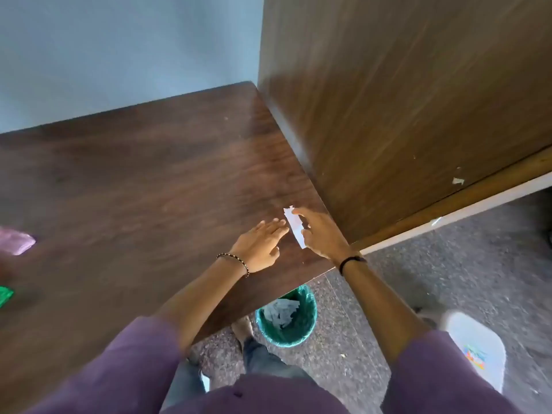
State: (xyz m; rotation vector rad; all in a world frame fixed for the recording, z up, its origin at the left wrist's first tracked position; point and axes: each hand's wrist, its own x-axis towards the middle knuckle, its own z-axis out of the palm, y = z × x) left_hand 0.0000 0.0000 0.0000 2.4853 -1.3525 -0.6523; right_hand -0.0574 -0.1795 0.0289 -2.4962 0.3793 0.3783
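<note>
Paper strip (294, 228): a narrow white strip is seen over the near right corner of the desk (134, 180), just beside the wooden cabinet panel (403, 100). It is held tilted, with its upper end farther from the person. Whether its lower end touches the desk surface cannot be told.
Right hand (321, 234): the strip is pinched along its right edge. The forefinger is laid at the upper end and the thumb is set lower down.
Right fingers (301, 213): curled lightly onto the strip. A dark band (352, 261) is worn at the wrist.
Left hand (263, 246): held palm down and flat, low over the desk, left of the strip.
Left fingers (274, 225): kept straight and pressed together, with the tips just beside the strip's left edge. Contact cannot be confirmed. A beaded bracelet (236, 261) is worn at the wrist.
Bin (310, 306): a green bin is placed on the floor (448, 264) below the desk's near edge. Crumpled white paper (282, 312) is seen inside.
Desk, far left: a pink item (16, 242) and a green item (4, 295) are cut off by the frame edge, well apart from the hands.
Floor, right: a white seat (475, 348) with a coloured print is noted.
</note>
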